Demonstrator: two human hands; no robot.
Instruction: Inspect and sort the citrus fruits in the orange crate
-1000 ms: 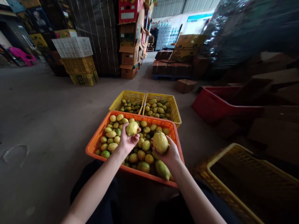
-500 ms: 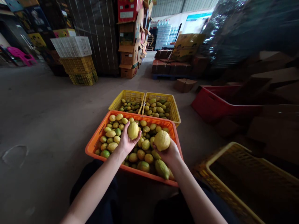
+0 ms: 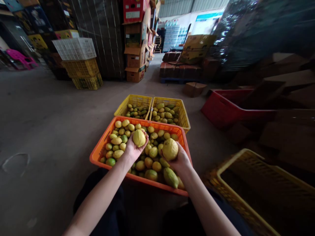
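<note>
My left hand (image 3: 134, 149) is cupped around a ribbed yellow fruit (image 3: 139, 138), which rests on the palm and against the fingers. In my right hand (image 3: 180, 158) is a larger, rounder yellow fruit (image 3: 170, 149), gripped from its right side and below. Both hands are above an orange crate (image 3: 99, 149) holding many loose yellow and green fruits of mixed size. A long greenish fruit (image 3: 170, 177) lies in the crate's near right part, below my right hand. The exact kind of fruit is not clear.
Two yellow crates (image 3: 186, 119) with more fruit stand behind the orange one. To the right are a red crate (image 3: 214, 113) and a near yellow crate (image 3: 236, 157). Stacked crates (image 3: 83, 67), cartons (image 3: 134, 62) and a loaded pallet (image 3: 182, 72) stand farther back.
The fruit in my left hand has shifted slightly left and tilted. My right hand has turned its fruit a little, showing a different side. Both hands keep their hold.
</note>
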